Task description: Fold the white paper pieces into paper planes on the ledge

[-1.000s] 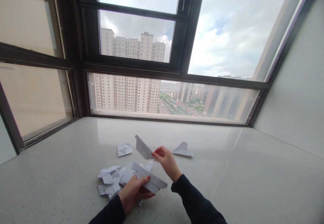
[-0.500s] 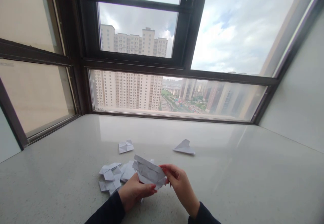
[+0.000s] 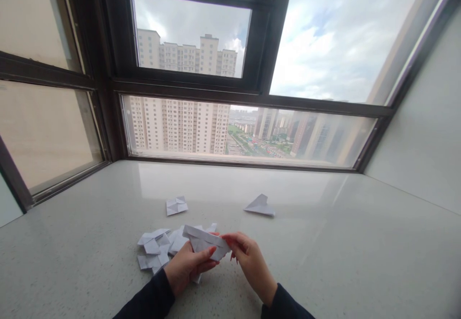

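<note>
Sill [image 3: 324, 242]: pale, speckled and glossy, running up to the dark-framed window [image 3: 194, 86], with tall buildings [image 3: 180, 127] beyond the glass.

Pile [image 3: 153, 251]: folded white pieces, loosely overlapping, left of the left hand and running behind it. I can't count them from my end. A bump from the left wrist could drag the nearest ones along or spring their folds.

Square [image 3: 176, 205]: flat and creased, lying apart, just beyond the pile.

Left hand [image 3: 185, 266]: clamped on the sheet from below left, thumb pressed across its lower edge. Squeezing harder, I'd risk crushing the layers into a false crease.

Sheet [image 3: 205, 242]: held tilted above the sill, in front of the pile's right part, with a long folded band along its top. Held in the air, it has no hard backing, so I judge that a fold pressed now could wander off line. I can't tell how many layers it has.

Right hand [image 3: 252, 261]: fingertips pinched at the sheet's right end. A tug out of step with the left could tear that thin corner or pull the layers apart.

Dart [image 3: 260, 206]: pointed, lying beyond the right hand and well apart from the pile; a wide sweep of the knuckles could knock it.
</note>
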Action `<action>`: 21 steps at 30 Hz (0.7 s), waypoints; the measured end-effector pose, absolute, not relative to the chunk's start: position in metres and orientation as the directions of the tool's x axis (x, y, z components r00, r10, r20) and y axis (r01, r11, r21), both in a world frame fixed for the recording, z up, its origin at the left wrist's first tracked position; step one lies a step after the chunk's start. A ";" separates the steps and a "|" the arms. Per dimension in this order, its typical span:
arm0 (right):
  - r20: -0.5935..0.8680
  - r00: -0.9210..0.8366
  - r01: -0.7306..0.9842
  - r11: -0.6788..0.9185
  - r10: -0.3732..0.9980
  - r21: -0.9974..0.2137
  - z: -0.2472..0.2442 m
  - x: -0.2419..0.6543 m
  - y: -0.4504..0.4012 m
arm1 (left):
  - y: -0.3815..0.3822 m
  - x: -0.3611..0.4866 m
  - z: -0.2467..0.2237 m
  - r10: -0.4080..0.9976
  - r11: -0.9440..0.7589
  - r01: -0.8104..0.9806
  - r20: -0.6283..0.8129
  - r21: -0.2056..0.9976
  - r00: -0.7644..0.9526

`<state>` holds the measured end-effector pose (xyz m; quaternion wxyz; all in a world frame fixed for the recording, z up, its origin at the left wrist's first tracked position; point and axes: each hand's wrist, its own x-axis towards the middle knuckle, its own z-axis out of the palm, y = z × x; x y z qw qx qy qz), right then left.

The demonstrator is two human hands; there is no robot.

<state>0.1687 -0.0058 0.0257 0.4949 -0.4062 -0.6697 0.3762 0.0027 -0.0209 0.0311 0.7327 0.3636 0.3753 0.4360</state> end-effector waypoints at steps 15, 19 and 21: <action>0.475 -0.108 0.386 0.478 0.873 -0.790 0.034 0.169 -0.012 | -0.023 0.005 0.046 0.912 0.396 -0.479 -0.275 0.783 0.303; 0.443 -0.021 0.323 0.426 0.896 -0.845 0.029 0.169 -0.010 | -0.024 0.005 0.046 0.918 0.388 -0.497 -0.281 0.776 0.279; 0.399 0.000 0.278 0.383 0.917 -0.881 0.026 0.168 -0.008 | -0.024 0.006 0.044 0.914 0.397 -0.496 -0.283 0.773 0.291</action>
